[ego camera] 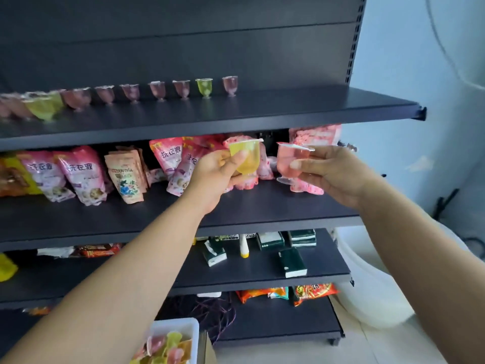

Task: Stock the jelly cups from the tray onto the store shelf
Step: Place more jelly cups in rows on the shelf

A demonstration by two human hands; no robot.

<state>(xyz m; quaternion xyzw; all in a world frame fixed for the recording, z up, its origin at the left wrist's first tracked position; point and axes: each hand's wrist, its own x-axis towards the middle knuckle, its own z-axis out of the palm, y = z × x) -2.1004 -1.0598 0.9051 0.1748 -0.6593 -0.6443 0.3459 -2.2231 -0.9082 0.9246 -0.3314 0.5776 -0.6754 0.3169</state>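
Left hand point(217, 174) grips yellow jelly cup point(245, 158); right hand point(333, 172) pink jelly cup point(290, 161).

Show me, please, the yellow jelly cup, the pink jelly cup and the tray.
yellow jelly cup point(246, 160), head view, cup wall.
pink jelly cup point(287, 160), head view, cup wall.
tray point(178, 324), head view, white far rim.

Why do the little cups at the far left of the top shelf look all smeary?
In the head view, the wide lens stretches and blurs the edges, so the leftmost jelly cups smear, while the yellow cup in the left hand and the pink cup in the right hand look sharper.
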